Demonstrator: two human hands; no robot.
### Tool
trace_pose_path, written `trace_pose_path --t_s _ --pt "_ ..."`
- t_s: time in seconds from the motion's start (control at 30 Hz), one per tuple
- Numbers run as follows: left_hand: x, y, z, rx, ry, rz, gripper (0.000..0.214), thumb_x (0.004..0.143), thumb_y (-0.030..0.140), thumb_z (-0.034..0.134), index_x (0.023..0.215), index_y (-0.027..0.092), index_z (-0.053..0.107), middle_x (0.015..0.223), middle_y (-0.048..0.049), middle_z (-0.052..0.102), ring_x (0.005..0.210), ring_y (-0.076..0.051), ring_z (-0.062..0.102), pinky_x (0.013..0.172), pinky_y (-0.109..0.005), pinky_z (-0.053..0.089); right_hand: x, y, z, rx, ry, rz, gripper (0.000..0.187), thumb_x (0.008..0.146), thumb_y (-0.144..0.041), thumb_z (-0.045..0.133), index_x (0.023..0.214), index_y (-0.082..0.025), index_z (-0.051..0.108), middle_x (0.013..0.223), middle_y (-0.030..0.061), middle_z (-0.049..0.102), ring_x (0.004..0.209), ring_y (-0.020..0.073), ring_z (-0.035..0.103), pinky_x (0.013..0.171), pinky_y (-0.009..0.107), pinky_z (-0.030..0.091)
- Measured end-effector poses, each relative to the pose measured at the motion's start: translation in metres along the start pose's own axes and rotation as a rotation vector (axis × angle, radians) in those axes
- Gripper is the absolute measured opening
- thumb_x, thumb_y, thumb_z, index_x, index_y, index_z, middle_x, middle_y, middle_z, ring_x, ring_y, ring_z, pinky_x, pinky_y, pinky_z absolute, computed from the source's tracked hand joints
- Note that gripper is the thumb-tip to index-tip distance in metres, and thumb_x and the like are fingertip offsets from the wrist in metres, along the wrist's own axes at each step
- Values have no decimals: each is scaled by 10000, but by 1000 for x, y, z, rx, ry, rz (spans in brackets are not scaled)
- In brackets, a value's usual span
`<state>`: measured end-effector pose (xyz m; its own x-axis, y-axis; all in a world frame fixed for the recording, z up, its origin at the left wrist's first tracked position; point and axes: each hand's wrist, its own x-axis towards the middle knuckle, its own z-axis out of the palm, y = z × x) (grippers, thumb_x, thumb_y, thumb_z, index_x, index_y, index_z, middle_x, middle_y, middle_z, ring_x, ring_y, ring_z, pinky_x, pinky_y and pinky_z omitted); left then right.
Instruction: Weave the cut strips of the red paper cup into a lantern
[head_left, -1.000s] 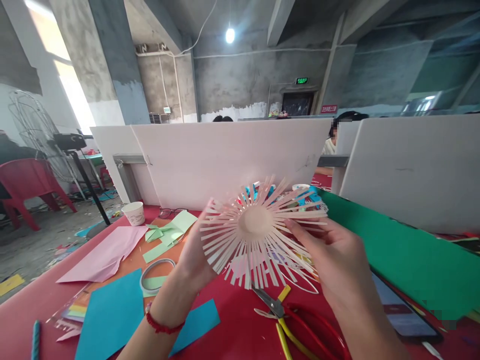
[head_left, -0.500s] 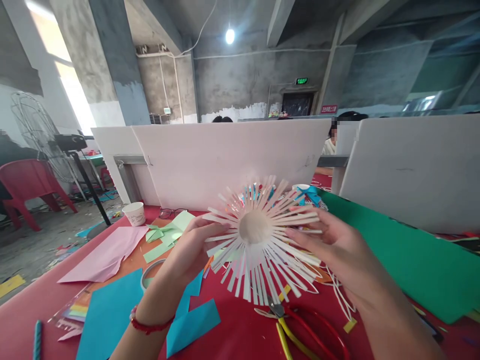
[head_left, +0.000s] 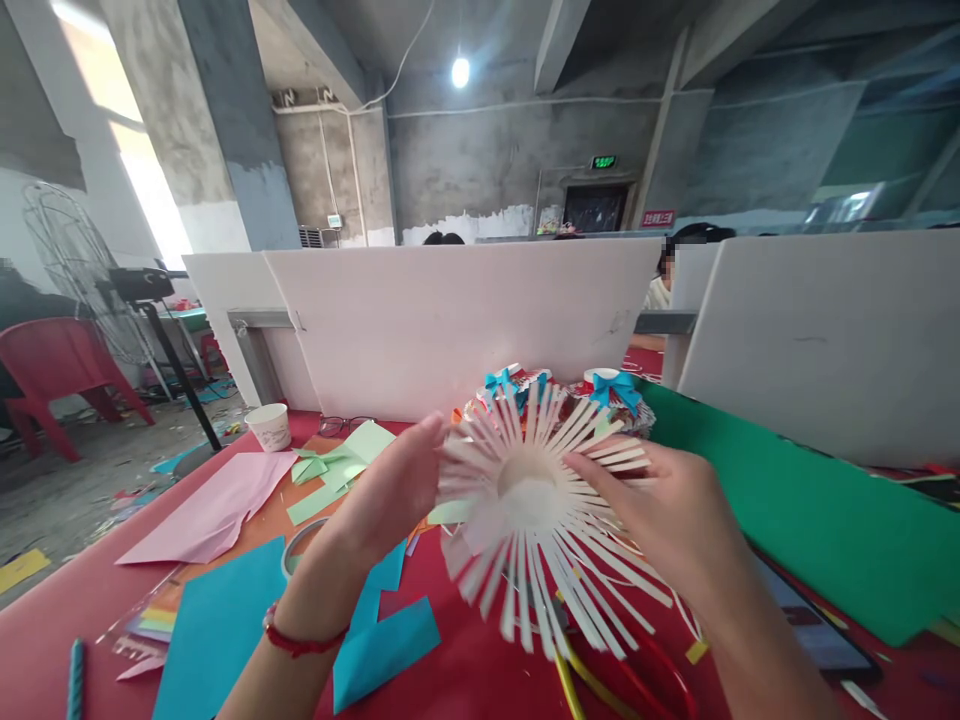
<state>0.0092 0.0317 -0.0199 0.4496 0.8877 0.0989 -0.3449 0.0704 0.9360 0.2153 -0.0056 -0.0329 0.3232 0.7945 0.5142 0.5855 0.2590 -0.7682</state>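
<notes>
I hold a white paper cup cut into many thin strips that fan out like a sunburst above the red table. My left hand grips its left side, fingers curled against the strips. My right hand grips its right side, thumb and fingers pinching strips near the round base. Its lower strips hang toward the table. Behind it stand two decorated cups with blue bows.
Blue paper sheets, pink paper, green scraps, a tape roll and a paper cup lie left. Yellow- and red-handled pliers lie below the cup. A phone and green sheet lie right. White partitions stand behind.
The cut cup has tilted and dropped slightly, its base now facing more upward and its lower strips drooping. Both hands shifted lower with it and kept their grip.
</notes>
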Motion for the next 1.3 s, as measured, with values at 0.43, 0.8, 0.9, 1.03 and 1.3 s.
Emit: trace_pose_path --t_s 0.43,0.8,0.9,1.03,1.3 --pt "6 -17 9 19 253 21 104 665 183 783 729 123 727 708 -41 759 729 -162 698 682 -244 539 -3 -5 9 213 164 90 170 685 -375 706 732 -213 732 748 50 773 733 266 715 615 350 532" --pt "0 -4 4 -38 233 -69 159 589 260 845 600 153 728 563 -13 728 533 -136 663 515 -223 501 5 11 9 578 -45 301 360 600 -451 813 817 -175 734 824 90 783 774 330 739 623 429 613" --pt "0 -5 3 -19 227 -69 178 587 282 846 587 152 724 542 -11 717 518 -141 658 508 -236 501 8 16 11 563 -92 306 364 644 -465 781 848 -171 719 833 95 781 786 329 738 664 452 611" --pt "5 -7 -1 51 261 -5 128 658 251 798 599 155 738 595 -28 745 581 -150 679 555 -239 501 8 15 9 384 -55 196 407 651 -454 769 942 -179 697 948 110 759 929 338 699 807 497 553" --pt "13 -16 -7 292 303 176 73 697 194 741 687 145 795 757 -80 794 772 -226 705 697 -277 510 0 0 2 133 -229 -47 401 698 -307 733 1093 -271 675 1065 52 732 1036 297 655 906 457 506"
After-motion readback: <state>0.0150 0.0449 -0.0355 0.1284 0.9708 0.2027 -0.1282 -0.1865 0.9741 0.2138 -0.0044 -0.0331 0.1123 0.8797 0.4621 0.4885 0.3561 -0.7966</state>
